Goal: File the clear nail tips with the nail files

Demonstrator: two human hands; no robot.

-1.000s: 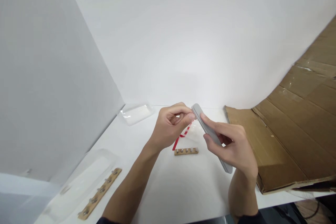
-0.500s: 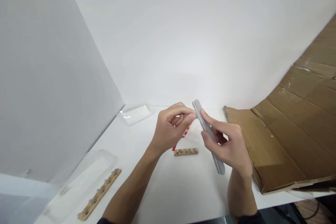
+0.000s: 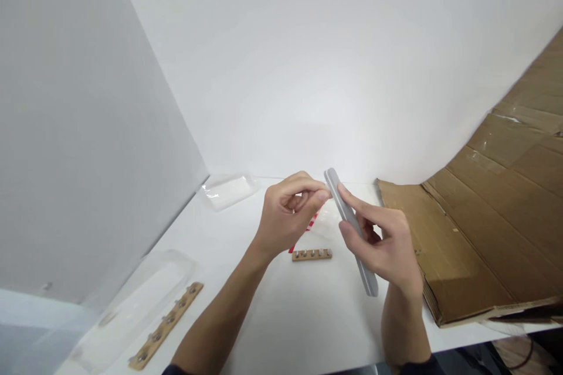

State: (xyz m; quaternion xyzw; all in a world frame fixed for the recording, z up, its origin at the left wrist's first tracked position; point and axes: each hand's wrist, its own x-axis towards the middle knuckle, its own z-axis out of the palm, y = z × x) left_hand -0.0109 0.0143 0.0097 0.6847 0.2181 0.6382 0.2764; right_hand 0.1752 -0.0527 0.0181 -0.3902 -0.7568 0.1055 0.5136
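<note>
My right hand [image 3: 380, 237] grips a long, flat grey sanding file [image 3: 345, 208] with a pale line along its edge. The file slants from upper left to lower right above the table. Beside its upper end, my left hand [image 3: 290, 211] is closed, thumb and forefinger pinched together. Whatever sits between those fingertips is too small to make out. Below the hands lies a short wooden strip [image 3: 312, 255] bearing several small metal pieces in a row.
A longer wooden strip [image 3: 167, 325] with metal fittings lies at the lower left, beside a clear plastic tray [image 3: 180, 263]. Another clear plastic package [image 3: 231, 192] is at the back left. Red-and-white striped plastic [image 3: 312, 222] shows behind my left hand. Folded cardboard [image 3: 475, 246] fills the right side.
The file and my right hand have shifted very slightly right and down. My left hand holds the same pinch in nearly the same place.
</note>
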